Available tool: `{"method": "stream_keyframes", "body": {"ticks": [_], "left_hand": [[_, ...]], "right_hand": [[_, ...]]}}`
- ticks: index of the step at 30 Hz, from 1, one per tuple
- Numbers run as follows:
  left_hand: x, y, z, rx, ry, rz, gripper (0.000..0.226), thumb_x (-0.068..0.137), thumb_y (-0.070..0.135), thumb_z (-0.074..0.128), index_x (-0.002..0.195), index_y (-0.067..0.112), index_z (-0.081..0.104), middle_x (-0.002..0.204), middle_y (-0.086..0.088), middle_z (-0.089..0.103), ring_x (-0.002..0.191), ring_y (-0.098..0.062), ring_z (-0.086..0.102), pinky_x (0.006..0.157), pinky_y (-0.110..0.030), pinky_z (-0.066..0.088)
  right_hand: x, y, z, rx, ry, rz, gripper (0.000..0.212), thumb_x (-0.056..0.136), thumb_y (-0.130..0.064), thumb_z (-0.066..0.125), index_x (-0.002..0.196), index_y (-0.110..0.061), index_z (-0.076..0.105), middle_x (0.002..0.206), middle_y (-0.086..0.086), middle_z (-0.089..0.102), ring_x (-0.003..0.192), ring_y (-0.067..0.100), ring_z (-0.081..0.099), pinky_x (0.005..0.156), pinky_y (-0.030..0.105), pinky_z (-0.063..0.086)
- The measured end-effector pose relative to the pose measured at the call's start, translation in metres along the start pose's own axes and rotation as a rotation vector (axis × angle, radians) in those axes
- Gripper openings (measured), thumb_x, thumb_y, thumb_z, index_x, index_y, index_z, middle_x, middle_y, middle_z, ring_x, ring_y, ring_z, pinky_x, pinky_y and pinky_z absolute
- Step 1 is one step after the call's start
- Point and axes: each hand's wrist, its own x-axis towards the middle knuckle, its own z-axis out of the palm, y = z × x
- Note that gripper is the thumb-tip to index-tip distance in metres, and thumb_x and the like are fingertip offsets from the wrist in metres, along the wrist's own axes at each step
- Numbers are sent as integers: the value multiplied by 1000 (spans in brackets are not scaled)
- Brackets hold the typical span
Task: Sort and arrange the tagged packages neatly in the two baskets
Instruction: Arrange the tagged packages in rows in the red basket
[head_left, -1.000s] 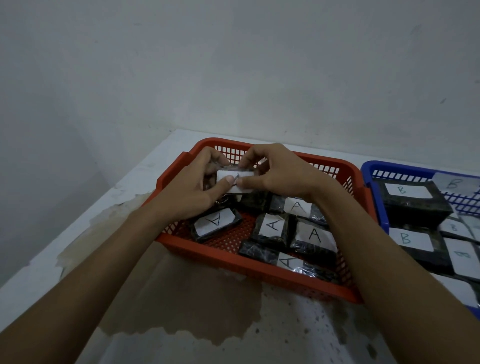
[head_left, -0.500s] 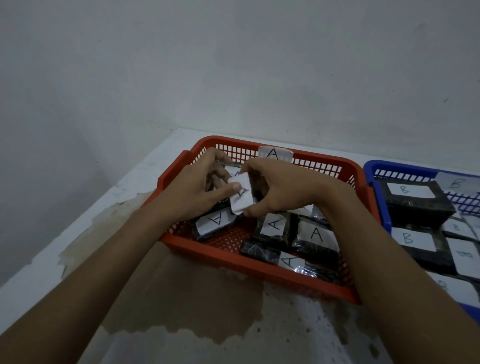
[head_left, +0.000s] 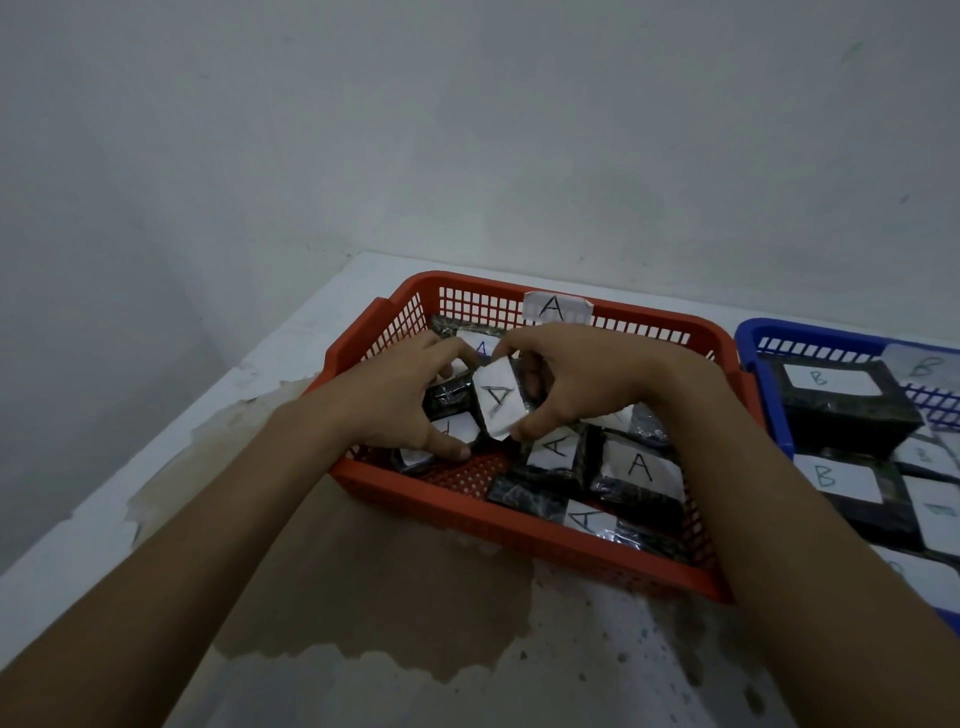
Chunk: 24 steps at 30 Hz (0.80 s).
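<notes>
We had both hands on one A-tagged package (head_left: 496, 402), held tilted just above the left half of the red basket (head_left: 363, 332). Our left hand (head_left: 400, 410) curled round its dark left end. Our right hand (head_left: 576, 379) pinched the right side from above and below. Tag faced up, letter readable. Other A packages (head_left: 641, 465) lay across the basket's right and front, mostly flat, a few overlapping. One more sat under our left hand, tag partly hidden. A paper A label (head_left: 556, 307) hung on the far rim. The blue basket (head_left: 753, 332) stood just beside on the right, B packages (head_left: 831, 395) inside. Both baskets sat on the stained white counter (head_left: 311, 649).

Step in hand, we judged: setting this package into a row. To do it well we needed to level it first. Then lower it tag-up onto the bare mesh patch (head_left: 467, 475) at the front left, edges squared to the neighbours so no tag got covered. The wrap looked glossy, likely slippery, so releasing was best left until it lay flat. Sorting looked nearly done; mostly tidying was left.
</notes>
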Motion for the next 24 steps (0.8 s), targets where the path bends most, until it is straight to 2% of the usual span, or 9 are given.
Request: {"method": "stream_keyframes", "body": {"ticks": [4,9,11,13,15,17,19,21,24], "left_hand": [[0,0,0,103,-32,-17,97,64,61,80,143,37,30,131,5,43,115,-12,43,93,-38,52],[-1,3,-2,201,-107,-30,97,62,66,77,140,36,28,126,4,47,108,-15,46,90,-38,52],[-2,3,-4,200,-149,-27,102,61,67,77,143,38,24,126,5,49,106,-15,49,88,-36,53],[-3,3,-5,179,-193,-43,103,61,67,77,144,42,21,129,7,51,105,-13,51,86,-32,52],[-3,4,-6,176,-222,-60,99,63,67,77,143,42,23,134,7,50,105,-11,49,86,-30,50],[-2,5,-6,213,-231,-75,99,64,68,76,144,40,25,139,7,50,109,-13,50,87,-31,50],[-1,6,-6,270,-235,-80,103,65,70,75,148,37,22,144,5,49,120,-18,52,91,-34,50],[1,6,-6,287,-241,-68,101,68,68,74,149,36,22,146,4,48,124,-20,51,92,-35,50],[0,3,-8,218,-283,-44,98,70,62,76,148,36,23,144,4,48,122,-18,51,94,-33,48]], "right_hand": [[-5,1,-2,93,-81,-22,71,80,-13,80,134,-39,42,107,0,63,93,19,65,80,40,60],[-8,0,-9,170,-106,-21,83,77,15,59,132,-46,47,125,12,54,96,36,63,73,45,61],[-9,-3,-10,154,-149,-63,79,77,10,59,133,-45,46,138,8,47,114,34,56,90,50,56],[-8,-6,-8,150,-203,-122,60,87,-7,65,132,-43,48,147,-4,41,132,23,44,108,50,42],[-7,-8,-5,119,-217,-128,45,95,-22,64,132,-44,51,150,-10,41,137,17,39,114,47,35],[-5,-7,-3,84,-192,-100,49,94,-26,66,136,-44,48,141,-13,48,126,10,48,106,40,41],[-5,-4,-3,104,-155,-61,57,86,-25,76,132,-41,45,117,-15,57,98,3,59,84,28,50],[-3,-2,-3,112,-122,-45,51,80,-24,82,119,-34,51,104,-10,60,84,2,61,70,23,47],[2,-2,2,98,-115,-88,33,83,-18,79,111,-29,64,90,-17,61,69,-13,57,64,19,41]]}}
